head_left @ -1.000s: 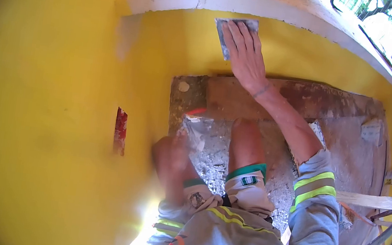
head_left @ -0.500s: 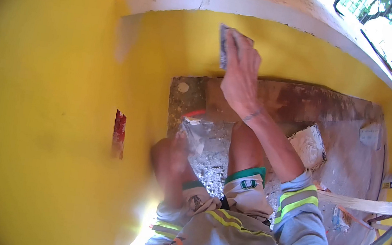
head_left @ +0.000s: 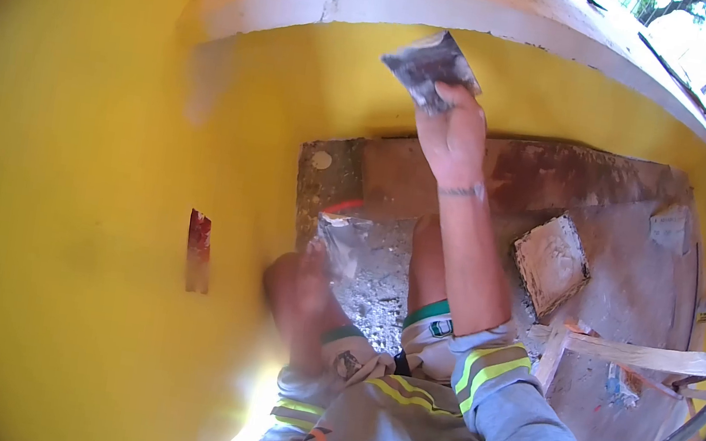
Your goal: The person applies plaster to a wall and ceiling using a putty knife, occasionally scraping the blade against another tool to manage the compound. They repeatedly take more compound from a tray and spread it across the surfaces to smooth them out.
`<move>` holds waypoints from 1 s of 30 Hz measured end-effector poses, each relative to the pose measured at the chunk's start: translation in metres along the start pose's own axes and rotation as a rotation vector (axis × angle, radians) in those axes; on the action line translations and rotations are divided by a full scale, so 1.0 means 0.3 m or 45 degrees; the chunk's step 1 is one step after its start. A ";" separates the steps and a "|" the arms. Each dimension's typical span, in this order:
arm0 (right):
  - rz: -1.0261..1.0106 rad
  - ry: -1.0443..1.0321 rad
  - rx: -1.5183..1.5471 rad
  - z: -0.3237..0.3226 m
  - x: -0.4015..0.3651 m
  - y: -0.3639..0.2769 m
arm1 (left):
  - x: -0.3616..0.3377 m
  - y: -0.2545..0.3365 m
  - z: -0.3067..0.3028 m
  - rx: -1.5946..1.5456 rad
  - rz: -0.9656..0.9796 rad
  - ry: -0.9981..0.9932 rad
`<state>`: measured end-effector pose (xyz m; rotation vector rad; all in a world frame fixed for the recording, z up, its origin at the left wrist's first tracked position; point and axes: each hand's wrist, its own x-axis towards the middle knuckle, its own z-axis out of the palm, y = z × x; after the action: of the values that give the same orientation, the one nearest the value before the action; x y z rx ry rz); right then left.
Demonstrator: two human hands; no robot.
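My right hand (head_left: 455, 136) is raised in front of the yellow wall, just below the white ledge. It grips a thin, square, dark plate (head_left: 433, 69) smeared with whitish paste, thumb on the near face. Down by my left knee is my left hand (head_left: 309, 282), blurred and closed around the near end of a shiny flat plate (head_left: 339, 245) with pale smears. A red edge shows just beyond that plate. On the yellow wall (head_left: 81, 185) at the left is a narrow red patch (head_left: 199, 249).
A white ledge (head_left: 309, 10) overhangs the corner. On the floor to the right rests a square block or container (head_left: 551, 263) with pale material on top. A wooden bar (head_left: 647, 355) crosses the right side. White specks (head_left: 377, 308) litter the floor between my legs.
My right hand has turned, so the dark plate, nearly edge-on before, now shows its broad face. The view has shifted slightly. My left hand stays by the knee.
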<state>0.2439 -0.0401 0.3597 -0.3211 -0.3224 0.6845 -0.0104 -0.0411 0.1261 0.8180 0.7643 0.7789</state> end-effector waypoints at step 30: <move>0.080 0.046 0.177 0.061 0.043 0.028 | 0.014 -0.089 -0.147 1.673 0.908 0.151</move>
<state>0.2414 -0.0222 0.3752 -0.2115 -0.2296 0.7577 -0.0367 -0.0350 0.0819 2.3268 1.0940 0.9037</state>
